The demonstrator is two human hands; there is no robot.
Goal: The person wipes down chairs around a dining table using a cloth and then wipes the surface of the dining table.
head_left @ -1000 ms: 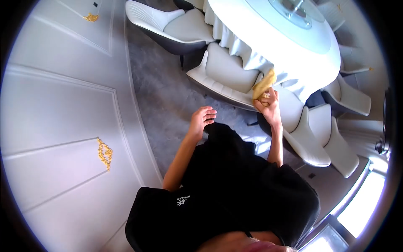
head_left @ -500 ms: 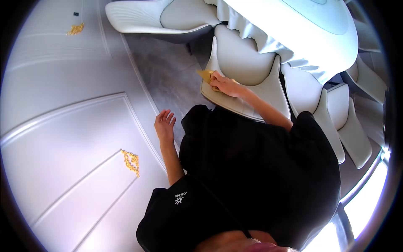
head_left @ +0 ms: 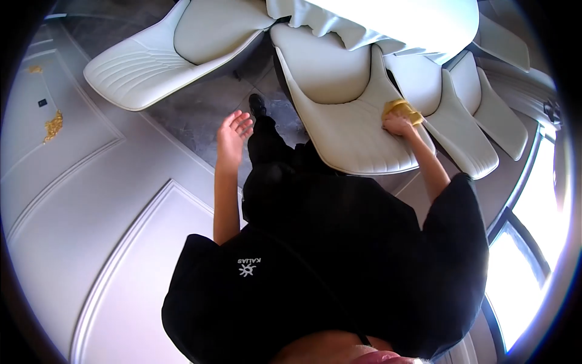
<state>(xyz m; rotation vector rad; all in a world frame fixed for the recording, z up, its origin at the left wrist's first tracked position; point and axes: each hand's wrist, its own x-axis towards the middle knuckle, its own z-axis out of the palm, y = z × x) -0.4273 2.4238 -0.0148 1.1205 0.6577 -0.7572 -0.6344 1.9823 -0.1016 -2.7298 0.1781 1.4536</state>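
Note:
A yellow cloth [head_left: 402,109] is bunched under my right hand [head_left: 398,124], whose fingers are closed on it. The cloth lies against the right side of a cream padded chair's backrest [head_left: 351,136], near its edge. The seat [head_left: 327,67] of this chair points toward the table. My left hand [head_left: 233,133] hangs in the air left of the chair, fingers apart and holding nothing. Below it shows part of the grey floor.
A round table with a white cloth [head_left: 394,21] stands at the top. Another cream chair [head_left: 139,67] is on the left, and several more [head_left: 467,145] line the right. A panelled wall [head_left: 79,200] with gold ornaments [head_left: 53,126] runs along the left; bright windows [head_left: 515,267] are at lower right.
My right hand has moved with the yellow cloth from the left side of the chair's backrest to its right side. My left hand is raised slightly, still empty. The camera view has shifted.

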